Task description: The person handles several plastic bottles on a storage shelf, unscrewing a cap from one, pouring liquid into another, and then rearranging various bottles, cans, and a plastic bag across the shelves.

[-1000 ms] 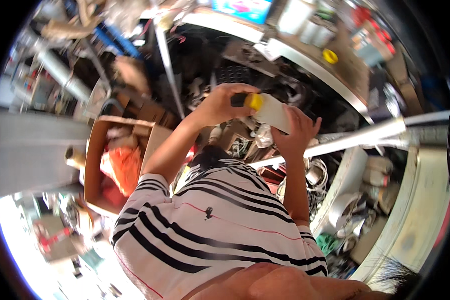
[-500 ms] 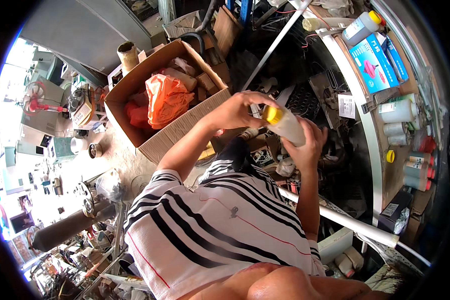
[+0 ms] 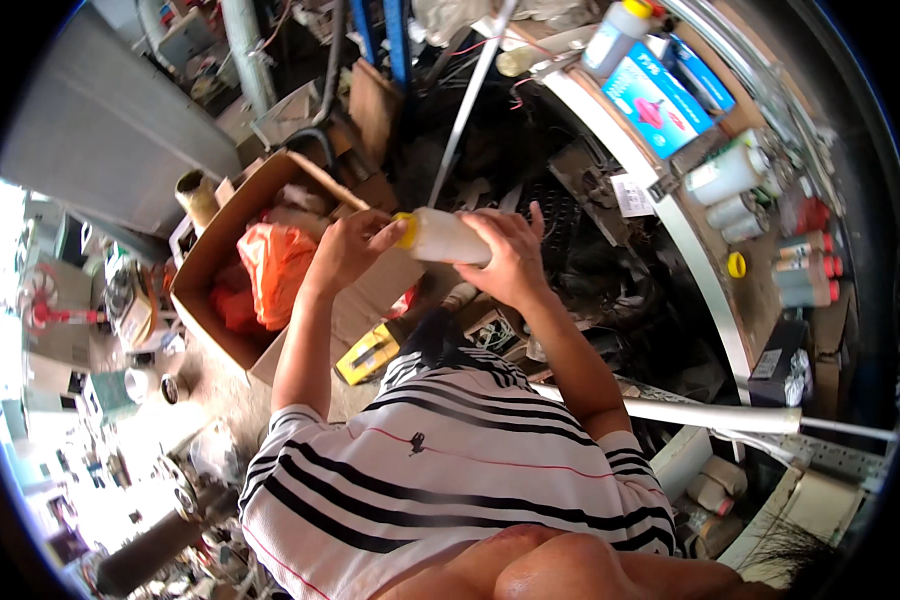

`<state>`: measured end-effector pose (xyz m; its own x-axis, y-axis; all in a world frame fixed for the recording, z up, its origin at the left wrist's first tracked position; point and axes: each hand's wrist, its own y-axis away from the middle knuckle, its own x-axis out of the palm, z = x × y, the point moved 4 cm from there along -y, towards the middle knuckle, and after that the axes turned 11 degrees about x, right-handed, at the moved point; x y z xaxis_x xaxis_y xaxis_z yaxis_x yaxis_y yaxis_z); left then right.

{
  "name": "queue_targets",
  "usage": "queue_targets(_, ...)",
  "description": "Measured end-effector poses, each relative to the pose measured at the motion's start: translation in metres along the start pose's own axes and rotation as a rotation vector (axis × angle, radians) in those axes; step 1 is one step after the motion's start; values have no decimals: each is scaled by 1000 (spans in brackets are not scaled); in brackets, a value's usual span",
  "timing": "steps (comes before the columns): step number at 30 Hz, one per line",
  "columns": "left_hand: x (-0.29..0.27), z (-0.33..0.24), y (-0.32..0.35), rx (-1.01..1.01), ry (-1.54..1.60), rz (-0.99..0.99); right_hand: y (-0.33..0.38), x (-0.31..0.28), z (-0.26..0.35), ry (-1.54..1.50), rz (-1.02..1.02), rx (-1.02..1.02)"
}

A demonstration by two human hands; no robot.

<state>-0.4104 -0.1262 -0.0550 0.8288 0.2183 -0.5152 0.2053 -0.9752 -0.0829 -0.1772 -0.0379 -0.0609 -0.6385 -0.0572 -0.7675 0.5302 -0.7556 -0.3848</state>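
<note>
A whitish translucent plastic bottle [image 3: 446,237] lies nearly level in the air in front of my body, its yellow cap [image 3: 406,230] pointing left. My right hand [image 3: 511,252] is wrapped round the bottom end of the bottle, thumb underneath. The fingers of my left hand [image 3: 354,247] close on the yellow cap from the left; part of the cap is hidden by them. Just beyond my left hand stands an open cardboard box [image 3: 209,230] with an orange plastic bag [image 3: 273,268] inside.
On the right, a shelf [image 3: 722,330] carries a grey bottle with a yellow cap [image 3: 617,38], a blue box [image 3: 653,103], a loose yellow lid [image 3: 737,264] and several red-capped bottles [image 3: 808,268]. A white pole [image 3: 475,90] slants up behind the bottle. A yellow object [image 3: 368,354] lies below the box.
Both hands and the bottle have moved left in view, and the bottle has turned from slanted to nearly level. The whole scene has shifted as my head turned.
</note>
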Motion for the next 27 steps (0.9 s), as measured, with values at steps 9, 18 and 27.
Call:
queue_targets(9,-17,27,-4,-96,361,26,-6,9,10,-6,28,36)
queue_targets(18,-189,174,11,-145,-365,-116,30,-18,-64,159,72,294)
queue_targets(27,-134,186,-106,-35,-764,-116,129,-120,-157,160,-368,733)
